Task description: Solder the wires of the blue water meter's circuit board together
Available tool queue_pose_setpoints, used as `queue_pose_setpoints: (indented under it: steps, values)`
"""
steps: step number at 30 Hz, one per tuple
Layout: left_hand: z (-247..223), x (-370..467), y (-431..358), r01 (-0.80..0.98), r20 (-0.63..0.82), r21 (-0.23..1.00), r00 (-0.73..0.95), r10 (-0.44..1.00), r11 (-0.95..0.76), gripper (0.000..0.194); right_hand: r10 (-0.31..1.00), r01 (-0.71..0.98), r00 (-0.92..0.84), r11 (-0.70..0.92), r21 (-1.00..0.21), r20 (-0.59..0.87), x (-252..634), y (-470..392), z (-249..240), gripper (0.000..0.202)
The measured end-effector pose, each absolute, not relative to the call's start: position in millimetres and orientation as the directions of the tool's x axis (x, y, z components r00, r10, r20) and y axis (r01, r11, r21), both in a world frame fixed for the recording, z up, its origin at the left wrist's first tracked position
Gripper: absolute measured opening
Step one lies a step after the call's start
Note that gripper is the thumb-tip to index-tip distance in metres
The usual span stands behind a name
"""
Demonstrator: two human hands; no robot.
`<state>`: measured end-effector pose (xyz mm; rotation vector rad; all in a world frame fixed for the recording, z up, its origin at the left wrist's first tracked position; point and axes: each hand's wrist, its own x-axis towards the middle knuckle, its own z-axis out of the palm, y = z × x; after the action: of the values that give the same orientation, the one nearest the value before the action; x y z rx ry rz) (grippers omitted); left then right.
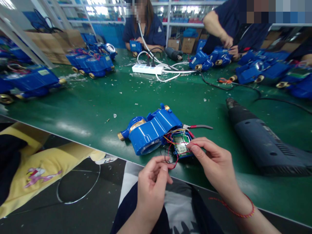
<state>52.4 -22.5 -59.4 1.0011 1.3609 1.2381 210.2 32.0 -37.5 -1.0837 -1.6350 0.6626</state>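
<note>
A blue water meter (pixel 156 128) with brass pipe ends lies on the green table in front of me. Its electronics module hangs open at the right, baring a circuit board with a small LCD display (pixel 181 148). Thin red, black and yellow wires run from the housing to the board. My left hand (pixel 154 182) pinches a red wire (pixel 175 164) just below the board. Over the board's right edge, my right hand (pixel 214 159) pinches another stretch of thin red wire between thumb and forefinger. A grey cable (pixel 204 127) with red sleeves sticks out behind the board.
A large heat gun (pixel 265 139) lies to the right. White power strip (pixel 147 69) and cords cross the table's far side. More blue meters stand at left (pixel 90 61) and right (pixel 258 70). Two people work opposite; someone in yellow trousers (pixel 46 165) sits at my left.
</note>
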Motion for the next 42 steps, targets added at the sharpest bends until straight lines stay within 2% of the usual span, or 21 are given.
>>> queue_pose_setpoints:
  steps: [4,8,10,12,15,17,23,26,28,30,33,42]
  values:
    - [-55,50,-17,-0.096,-0.183,0.981,-0.186,0.965,0.168,0.046,0.887,0.348,-0.08,0.453,-0.821,0.455,210,30,-37,0.011]
    - [-56,50,-17,-0.047,-0.121,0.992,-0.195,0.973,0.114,0.038,0.882,0.367,-0.109,0.465,-0.806,0.459,211,29,-36,0.011]
    - [-60,50,-20,0.052,0.005,0.999,-0.216,0.976,0.006,0.03,0.876,0.373,-0.109,0.474,-0.797,0.47,211,29,-37,0.011]
    - [-63,49,-22,0.206,0.203,0.966,-0.228,0.952,-0.156,0.019,0.876,0.379,-0.104,0.473,-0.795,0.471,211,30,-37,0.01]
    - [-65,49,-22,0.394,0.478,0.834,-0.165,0.863,-0.387,0.006,0.874,0.386,-0.102,0.475,-0.791,0.474,211,33,-38,0.01]
    - [-64,50,-21,0.432,0.552,0.777,-0.12,0.825,-0.457,0.007,0.867,0.397,-0.103,0.485,-0.78,0.487,210,35,-38,0.011]
    - [-60,60,-16,0.482,0.593,0.737,-0.124,0.795,-0.474,0.005,0.894,0.367,-0.049,0.431,-0.824,0.446,207,33,-43,0.005]
    - [-58,66,-14,0.493,0.613,0.723,-0.135,0.778,-0.484,0.006,0.88,0.277,0.035,0.447,-0.851,0.474,206,31,-46,0.016]
    - [-57,69,-13,0.5,0.615,0.719,-0.136,0.776,-0.483,0.007,0.807,0.334,0.043,0.544,-0.769,0.589,207,28,-46,0.017]
    - [-58,71,-13,0.513,0.62,0.712,-0.141,0.772,-0.479,0.008,0.706,0.479,-0.051,0.638,-0.603,0.706,209,26,-43,0.016]
    - [-59,73,-13,0.531,0.63,0.702,-0.153,0.762,-0.474,0.01,0.627,0.59,-0.218,0.695,-0.411,0.748,209,21,-39,0.02]
    - [-62,73,-13,0.533,0.645,0.695,-0.165,0.746,-0.483,0.012,0.681,0.627,-0.322,0.674,-0.391,0.658,202,21,-32,0.009]
